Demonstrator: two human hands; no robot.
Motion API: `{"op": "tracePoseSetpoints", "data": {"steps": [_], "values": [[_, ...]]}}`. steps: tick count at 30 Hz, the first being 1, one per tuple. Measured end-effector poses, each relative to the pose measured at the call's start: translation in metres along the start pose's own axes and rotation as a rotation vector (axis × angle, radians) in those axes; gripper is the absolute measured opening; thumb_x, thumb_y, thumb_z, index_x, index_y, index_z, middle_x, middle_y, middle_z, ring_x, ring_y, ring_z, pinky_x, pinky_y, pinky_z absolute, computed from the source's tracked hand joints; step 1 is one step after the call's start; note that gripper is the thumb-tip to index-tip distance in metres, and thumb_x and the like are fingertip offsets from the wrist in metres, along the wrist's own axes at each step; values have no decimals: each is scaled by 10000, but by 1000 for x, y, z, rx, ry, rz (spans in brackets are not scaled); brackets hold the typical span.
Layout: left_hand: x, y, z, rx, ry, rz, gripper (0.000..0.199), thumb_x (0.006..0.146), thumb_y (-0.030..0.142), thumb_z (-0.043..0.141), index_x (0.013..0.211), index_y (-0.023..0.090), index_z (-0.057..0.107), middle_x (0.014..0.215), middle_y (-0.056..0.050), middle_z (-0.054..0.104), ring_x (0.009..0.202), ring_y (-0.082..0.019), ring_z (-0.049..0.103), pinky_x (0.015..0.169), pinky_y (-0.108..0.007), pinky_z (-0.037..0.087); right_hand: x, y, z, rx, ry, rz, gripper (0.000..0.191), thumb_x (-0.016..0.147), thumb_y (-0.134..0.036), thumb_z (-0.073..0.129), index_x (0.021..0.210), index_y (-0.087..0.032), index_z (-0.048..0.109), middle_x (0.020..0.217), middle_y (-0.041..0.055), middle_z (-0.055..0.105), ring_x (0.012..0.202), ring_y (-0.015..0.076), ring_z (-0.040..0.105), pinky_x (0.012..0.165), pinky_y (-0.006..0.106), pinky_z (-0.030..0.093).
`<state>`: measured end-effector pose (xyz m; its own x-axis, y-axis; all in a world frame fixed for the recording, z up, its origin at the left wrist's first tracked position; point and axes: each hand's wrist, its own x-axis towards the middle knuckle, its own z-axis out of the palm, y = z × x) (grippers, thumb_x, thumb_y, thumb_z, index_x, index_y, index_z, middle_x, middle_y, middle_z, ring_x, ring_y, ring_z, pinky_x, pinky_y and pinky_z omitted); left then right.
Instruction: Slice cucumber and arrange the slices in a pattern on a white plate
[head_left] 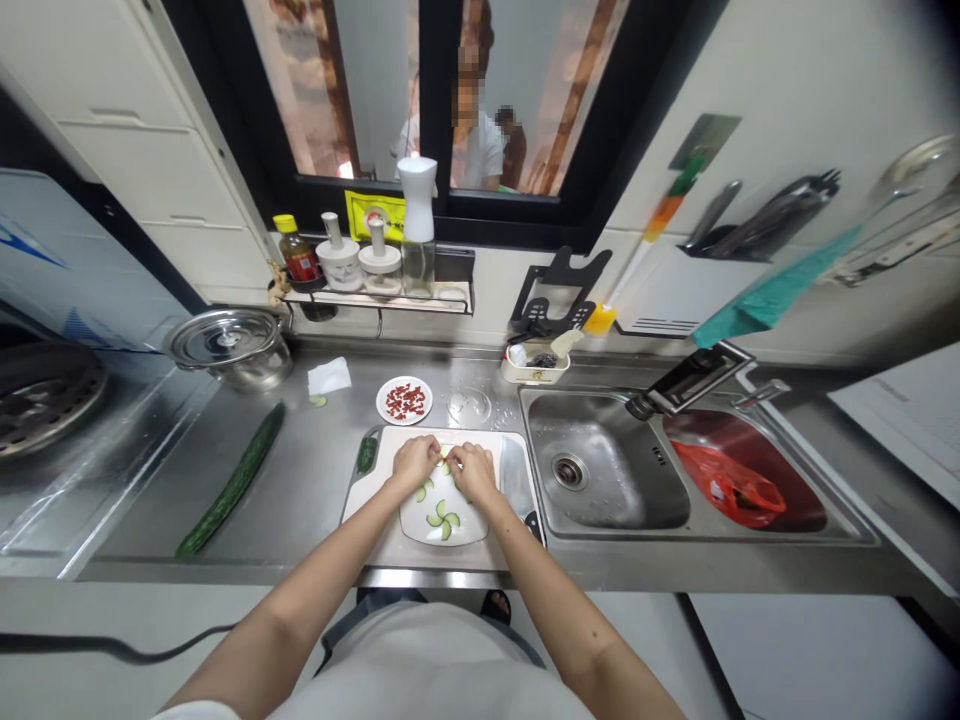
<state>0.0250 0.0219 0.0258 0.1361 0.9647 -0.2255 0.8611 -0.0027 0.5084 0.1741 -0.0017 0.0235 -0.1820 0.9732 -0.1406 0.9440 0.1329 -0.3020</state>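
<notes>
My left hand (416, 463) and my right hand (474, 470) meet over the far part of a white plate (420, 525), fingers pinched. Thin green-edged cucumber slices (445, 466) lie at the fingertips, and a speck of red shows between them; the fingers partly hide both. Nearer the front, more cucumber slices (442, 520) form a pinwheel on the plate. Beneath the plate is a cutting board (375, 550), with a short cucumber piece (367, 454) at its left edge and a knife (516, 480) along its right. Behind it, a small white dish (385, 410) holds small red pieces.
A whole cucumber (234, 485) lies on the steel counter (300, 500) to the left, before a lidded pot (259, 365). To the right is a double sink (607, 500) with a red plastic bag (735, 490) in it. A shelf (390, 302) of bottles hangs below the window.
</notes>
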Motion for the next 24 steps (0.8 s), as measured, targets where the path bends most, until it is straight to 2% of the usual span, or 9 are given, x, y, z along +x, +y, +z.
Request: {"op": "tracePoseSetpoints", "data": {"steps": [14,24], "values": [[1,8,6,142,-12,8,141,846,298,527,911,234,635,984,-36,674,955,-187,581,778,-269,392,3,-1,3,-43,-1,-15,238,921,-289,421,941,-207,644,978,67,614,921,191,489,768,298,237],[-2,10,3,120,-15,6,156,843,321,541,916,224,640,990,-50,664,969,-201,571,801,-280,390,2,1,2,-4,21,-2,196,887,-257,459,956,-199,634,993,66,619,929,192,497,779,302,239]]}}
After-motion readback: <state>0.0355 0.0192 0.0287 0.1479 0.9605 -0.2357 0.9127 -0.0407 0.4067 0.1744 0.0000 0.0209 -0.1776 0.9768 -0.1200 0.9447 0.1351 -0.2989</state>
